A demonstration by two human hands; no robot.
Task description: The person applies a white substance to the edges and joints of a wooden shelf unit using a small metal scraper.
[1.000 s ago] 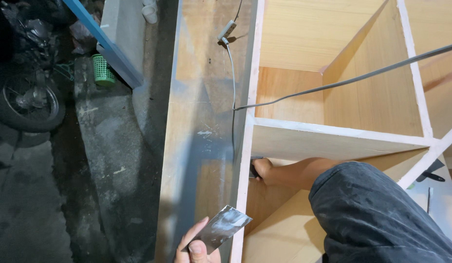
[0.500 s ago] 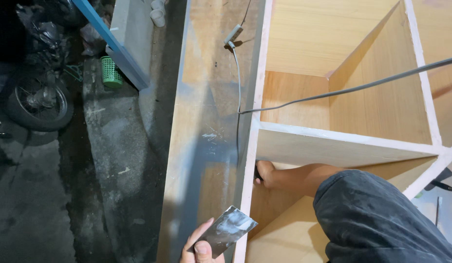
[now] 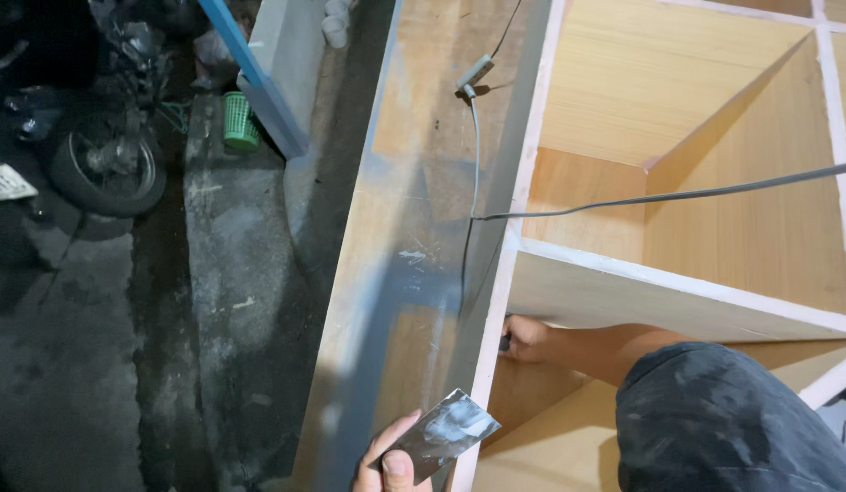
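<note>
Wooden cabinet carcass (image 3: 414, 228) lying on its side, seen from above. The left hand (image 3: 391, 460), at the bottom edge of the view just beside the carcass's pale front edge, pinches a putty-smeared metal scraper blade (image 3: 441, 433) between thumb and fingers; the blade's far corner overlaps that front edge. The right hand (image 3: 525, 339) reaches inside the nearest compartment (image 3: 532, 410) and is curled around a small dark object (image 3: 505, 343) pressed into the corner where the divider shelf (image 3: 660, 296) meets the side wall; most of the object is hidden, so its kind cannot be told. The dark grey sleeve (image 3: 733, 419) covers the lower right of this compartment, which otherwise holds only the forearm. The compartment beyond the divider (image 3: 706, 164) shows bare wood-grain panels. A grey cable (image 3: 678, 194) crosses its opening from the right, bends at the carcass's front edge and runs along the outer side panel to a small grey plug block (image 3: 475, 70). Left of the carcass lies a strip of open concrete floor (image 3: 232, 319); farther left stand a green mesh basket (image 3: 241, 121), a blue bar (image 3: 250, 68) and a motorcycle wheel (image 3: 104, 169).
</note>
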